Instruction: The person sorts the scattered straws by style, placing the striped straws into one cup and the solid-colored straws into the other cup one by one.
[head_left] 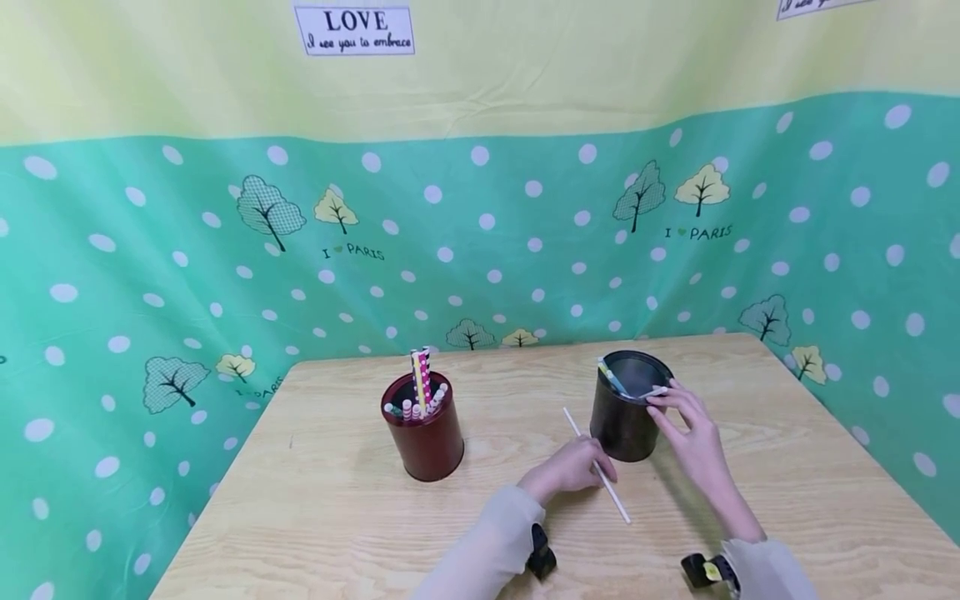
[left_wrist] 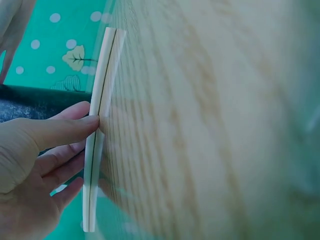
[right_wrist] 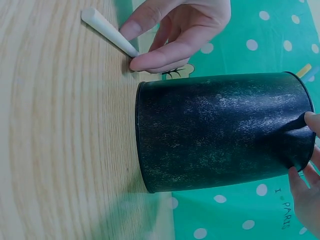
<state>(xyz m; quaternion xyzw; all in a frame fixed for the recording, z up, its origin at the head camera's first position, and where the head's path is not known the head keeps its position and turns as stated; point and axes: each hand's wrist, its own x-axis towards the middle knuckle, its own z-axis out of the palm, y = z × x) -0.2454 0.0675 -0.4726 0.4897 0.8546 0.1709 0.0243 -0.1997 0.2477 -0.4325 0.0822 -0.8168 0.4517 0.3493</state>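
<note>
A thin white stick (head_left: 617,502) is pinched between the thumb and fingers of my left hand (head_left: 576,467), low over the table and slanting in the head view. In the left wrist view the white stick (left_wrist: 95,160) stretches past the fingertips both ways. A black cylindrical pen cup (head_left: 621,425) stands upright just beyond that hand. My right hand (head_left: 692,429) grips its near right rim, thumb against the outer wall. Inside the cup lean a yellow and blue stick (head_left: 611,375) and a pale stick (head_left: 654,392), whose end lies close by the right fingertips.
A dark red pen cup (head_left: 427,446) stands to the left, holding several patterned sticks (head_left: 422,375), some pink with dots. The wooden table (head_left: 315,500) reaches back to a green dotted curtain (head_left: 480,250). Wrist straps with black devices (head_left: 542,554) sit at both sleeves.
</note>
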